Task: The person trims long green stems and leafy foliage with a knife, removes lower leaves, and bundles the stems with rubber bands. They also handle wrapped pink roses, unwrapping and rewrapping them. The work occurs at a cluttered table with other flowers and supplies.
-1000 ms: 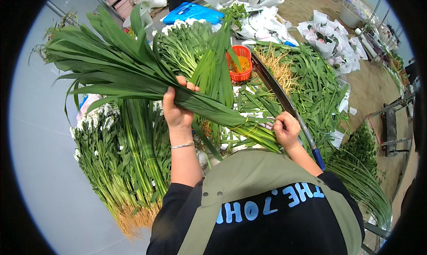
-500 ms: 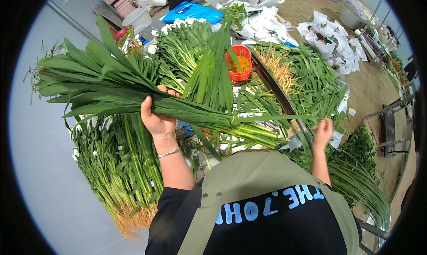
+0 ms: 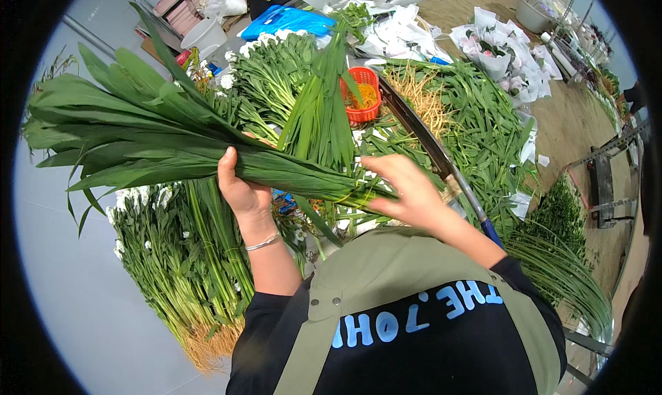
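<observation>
A thick bunch of long green leafy stems (image 3: 152,136) lies across my left hand (image 3: 241,188), whose fingers are wrapped round it mid-length. The broad leaves fan out to the left, and a thin yellowish band circles the stems near their right end. My right hand (image 3: 410,191) is at that stem end, fingers stretched out and thumb apart, with the stem tips between them. Whether it touches the stems I cannot tell. Just behind it stands a long dark blade (image 3: 420,129) with a blue handle (image 3: 491,231). An orange-red basket (image 3: 360,112) of small yellowish bands sits beyond the stems.
White-flowered bundles (image 3: 179,257) hang over the near left edge; more white-flowered stems (image 3: 269,85) lie behind. Cut leaves (image 3: 483,126) and pale stem ends (image 3: 417,95) cover the right side. Wrapped bouquets (image 3: 496,54) stand far right. A blue plastic bag (image 3: 286,23) lies at the back.
My right hand has swung in from the right to the stem end of the bunch. The bunch has shifted slightly left, still in my left hand. The blue handle now shows.
</observation>
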Action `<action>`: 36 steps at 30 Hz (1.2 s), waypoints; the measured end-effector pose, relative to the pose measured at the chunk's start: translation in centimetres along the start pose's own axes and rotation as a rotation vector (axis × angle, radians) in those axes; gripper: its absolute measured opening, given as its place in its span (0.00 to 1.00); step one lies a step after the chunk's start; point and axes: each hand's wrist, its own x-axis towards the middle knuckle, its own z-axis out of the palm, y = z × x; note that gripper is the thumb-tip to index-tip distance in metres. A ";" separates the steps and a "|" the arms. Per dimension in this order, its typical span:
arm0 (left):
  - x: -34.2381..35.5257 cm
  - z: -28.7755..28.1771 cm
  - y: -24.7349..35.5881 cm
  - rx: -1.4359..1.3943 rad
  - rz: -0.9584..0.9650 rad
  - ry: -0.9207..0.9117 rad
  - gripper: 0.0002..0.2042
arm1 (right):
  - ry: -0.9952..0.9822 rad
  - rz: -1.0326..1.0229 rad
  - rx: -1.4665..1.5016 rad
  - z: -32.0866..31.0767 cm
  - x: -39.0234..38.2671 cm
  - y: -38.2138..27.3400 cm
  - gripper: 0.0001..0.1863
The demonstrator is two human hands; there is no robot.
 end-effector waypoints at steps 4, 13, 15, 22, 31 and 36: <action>-0.1 1.2 -0.7 0.052 0.062 0.153 0.19 | 0.210 -0.273 -0.096 3.2 1.2 1.7 0.10; -0.8 -0.9 1.4 0.139 0.058 0.094 0.19 | 0.457 0.293 0.002 -2.9 -1.4 7.2 0.04; -0.7 -0.7 1.7 0.127 0.050 0.006 0.19 | 0.214 0.195 -0.122 -2.3 -1.8 6.6 0.06; -0.3 0.3 1.1 0.032 0.051 -0.140 0.18 | -0.069 0.005 0.154 3.0 0.2 1.8 0.10; -0.5 0.2 1.0 0.027 0.034 -0.127 0.18 | 0.131 -0.227 -0.316 4.9 -0.5 1.5 0.10; -0.2 0.1 1.3 0.000 0.039 -0.142 0.18 | 0.257 -0.294 -0.250 4.5 -0.5 3.4 0.07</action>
